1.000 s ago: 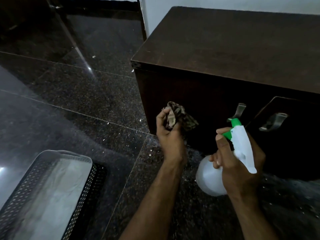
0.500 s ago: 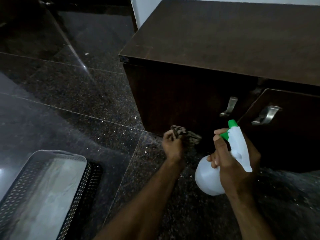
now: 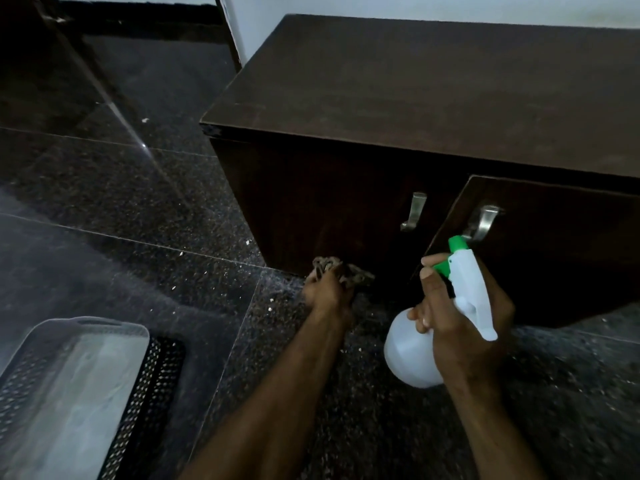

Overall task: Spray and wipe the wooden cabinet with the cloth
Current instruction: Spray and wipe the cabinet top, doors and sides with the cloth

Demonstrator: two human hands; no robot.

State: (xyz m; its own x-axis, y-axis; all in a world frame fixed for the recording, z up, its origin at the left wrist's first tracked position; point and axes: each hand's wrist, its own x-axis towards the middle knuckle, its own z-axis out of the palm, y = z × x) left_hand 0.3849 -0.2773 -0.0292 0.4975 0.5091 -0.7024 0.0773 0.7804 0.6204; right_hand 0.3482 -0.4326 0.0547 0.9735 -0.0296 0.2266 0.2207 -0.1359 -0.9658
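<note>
Dark wood cabinet (image 3: pixel 433 98) on speckled granite floor (image 3: pixel 104 202), right door (image 3: pixel 554 254) ajar, steel handles (image 3: pixel 414 211) on both doors. Left hand (image 3: pixel 327 292) low at base of left door, grip clenched round crumpled cloth (image 3: pixel 341 270), cloth touching cabinet's bottom edge. Right hand (image 3: pixel 464 327) raised in front of ajar door, grip wrapped round white spray bottle (image 3: pixel 412 351), forefinger on green trigger, green nozzle aimed at cabinet front. Perforated basket (image 3: pixel 145 393) on floor at lower left, well apart.
</note>
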